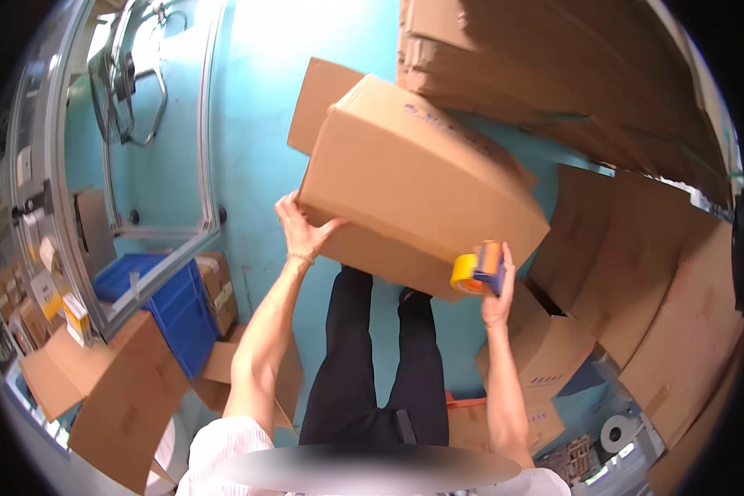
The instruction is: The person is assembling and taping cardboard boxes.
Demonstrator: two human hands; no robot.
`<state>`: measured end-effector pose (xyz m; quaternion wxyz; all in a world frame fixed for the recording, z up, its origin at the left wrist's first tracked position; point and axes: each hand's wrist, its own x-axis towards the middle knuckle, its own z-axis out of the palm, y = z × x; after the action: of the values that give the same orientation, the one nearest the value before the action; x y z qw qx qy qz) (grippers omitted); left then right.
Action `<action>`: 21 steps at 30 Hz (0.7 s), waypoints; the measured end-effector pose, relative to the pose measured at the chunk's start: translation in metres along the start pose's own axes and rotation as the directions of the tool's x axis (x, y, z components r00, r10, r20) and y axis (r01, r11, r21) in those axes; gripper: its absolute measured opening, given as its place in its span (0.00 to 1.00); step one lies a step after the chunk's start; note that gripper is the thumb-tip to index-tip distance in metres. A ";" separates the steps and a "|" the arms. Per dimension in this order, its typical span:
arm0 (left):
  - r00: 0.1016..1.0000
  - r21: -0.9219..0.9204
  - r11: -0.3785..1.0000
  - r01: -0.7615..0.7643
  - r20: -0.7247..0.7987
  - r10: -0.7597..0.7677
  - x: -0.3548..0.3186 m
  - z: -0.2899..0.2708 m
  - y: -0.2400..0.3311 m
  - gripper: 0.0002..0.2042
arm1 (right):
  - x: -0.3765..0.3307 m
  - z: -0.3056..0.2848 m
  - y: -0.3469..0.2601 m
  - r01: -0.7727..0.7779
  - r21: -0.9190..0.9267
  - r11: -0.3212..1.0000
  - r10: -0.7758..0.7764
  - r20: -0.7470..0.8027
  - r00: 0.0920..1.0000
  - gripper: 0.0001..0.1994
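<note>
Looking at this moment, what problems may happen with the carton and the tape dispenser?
The large carton might slip or turn, since only the left hand grips its edge while the right hand holds the tape dispenser. The dispenser is also close to the carton's near side, so a careless move might scrape the cardboard.

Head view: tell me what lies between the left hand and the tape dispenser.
Between left hand and tape dispenser, the head view shows the cardboard box's near flap.

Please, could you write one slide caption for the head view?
Left hand on a box, right hand gripping a tape dispenser.
</note>
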<state>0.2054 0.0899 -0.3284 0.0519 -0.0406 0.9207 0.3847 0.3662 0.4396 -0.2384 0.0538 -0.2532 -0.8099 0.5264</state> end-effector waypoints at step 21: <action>0.950 -0.651 0.759 0.004 -0.235 -0.207 0.031 0.028 0.011 0.06 | 0.002 0.126 -0.066 0.650 -0.068 0.757 -0.505 0.570 0.648 0.34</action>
<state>0.1752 0.1162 -0.3443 -0.0801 -0.1647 0.7262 0.6626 0.2966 0.3159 -0.2357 -0.0345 0.1680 -0.8937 0.4146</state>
